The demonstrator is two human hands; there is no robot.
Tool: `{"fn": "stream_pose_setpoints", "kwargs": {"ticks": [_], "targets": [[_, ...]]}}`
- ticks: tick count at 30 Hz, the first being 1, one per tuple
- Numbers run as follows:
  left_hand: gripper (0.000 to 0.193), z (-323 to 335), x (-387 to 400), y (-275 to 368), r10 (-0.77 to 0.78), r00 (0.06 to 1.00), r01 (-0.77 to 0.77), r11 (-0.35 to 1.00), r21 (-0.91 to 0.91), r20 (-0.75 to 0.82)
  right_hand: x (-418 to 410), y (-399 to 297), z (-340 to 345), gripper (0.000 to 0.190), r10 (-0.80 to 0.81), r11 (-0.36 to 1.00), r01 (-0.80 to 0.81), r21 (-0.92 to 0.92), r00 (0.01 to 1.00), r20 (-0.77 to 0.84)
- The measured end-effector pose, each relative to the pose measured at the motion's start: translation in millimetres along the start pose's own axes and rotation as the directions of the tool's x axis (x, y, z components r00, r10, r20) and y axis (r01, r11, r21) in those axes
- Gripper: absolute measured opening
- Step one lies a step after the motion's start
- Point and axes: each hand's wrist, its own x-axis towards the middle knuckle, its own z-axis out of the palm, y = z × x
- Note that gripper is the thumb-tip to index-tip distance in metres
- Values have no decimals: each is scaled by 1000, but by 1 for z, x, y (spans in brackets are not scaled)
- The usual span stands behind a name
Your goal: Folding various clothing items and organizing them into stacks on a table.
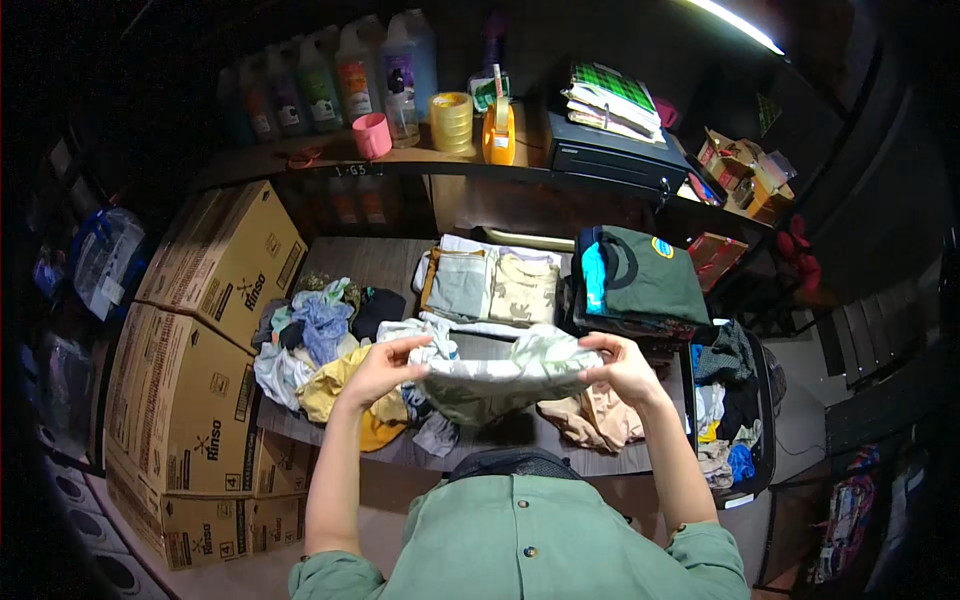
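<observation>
Between my two hands a camouflage-patterned garment in pale green and white is stretched sideways above the table. My left hand pinches its left end between thumb and fingers. Its right end is gripped by my right hand. Left of the garment lies a loose heap of crumpled clothes, among them a yellow cloth. A crumpled beige cloth rests below my right hand. Beyond the garment are folded clothes, with a camouflage shirt and grey-blue shorts on top.
A stack of folded clothes topped by a dark green shirt stands at the back right. Cardboard boxes are piled at the left. An open black container of clothes sits right of the table. The shelf carries bottles, tape and a pink mug.
</observation>
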Motion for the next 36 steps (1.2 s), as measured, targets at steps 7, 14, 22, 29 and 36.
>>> {"fn": "stream_pose_setpoints", "kwargs": {"ticks": [7,14,22,29,36], "targets": [[37,-41,63,-4,-91,992,25,827,561,91,56,17,10,28,-326,584,180,-792,945,-26],[28,-53,156,51,574,764,-311,729,610,-296,126,-49,25,16,-808,235,317,-919,589,-4],[21,-59,210,-45,624,722,-346,700,625,-299,167,25,35,15,-758,-108,161,-981,625,186],[19,-44,198,-147,379,890,-170,792,586,-255,180,127,27,11,-445,-305,120,-945,859,252],[17,-36,187,-118,258,942,27,581,814,-216,175,108,36,11,-283,-232,86,-969,947,152]]}}
